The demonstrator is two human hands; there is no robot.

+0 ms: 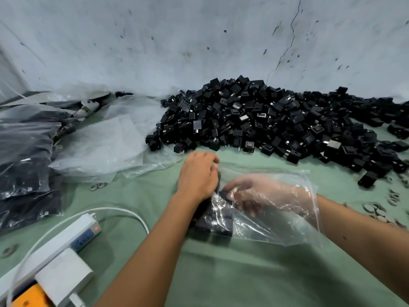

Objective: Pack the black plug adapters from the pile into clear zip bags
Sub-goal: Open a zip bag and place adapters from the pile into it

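your right hand (pixel 261 193) is inside a clear zip bag (pixel 276 220) lying on the green cloth (pixel 221 273) near the middle of the scene, fingers curled down onto a black adapter (pixel 225 193) seen through the plastic; whether they pinch it or only press on it cannot be told. your left hand (pixel 198 176) sits at the bag's left end, fingers bent over the plastic and the adapters there, though the actual grip is hidden under the hand. a few packed adapters (pixel 214 222) lie bunched in the bag's near-left corner, just under your left wrist. the pile (pixel 276 120) of loose adapters spreads along the far side against the stained, cracked wall (pixel 199 41), running off to the right edge, its nearest pieces just beyond your left hand. at far left, crumpled clear sheeting (pixel 106 140) lies beside dark filled bags (pixel 26 173) stacked at the left edge. near left, a white power strip (pixel 73 238) with a red light lit carries a white charger (pixel 64 278), its cable (pixel 124 212) looping toward your left forearm. small grey rings (pixel 380 212) are scattered on the cloth at the right, near your right forearm.
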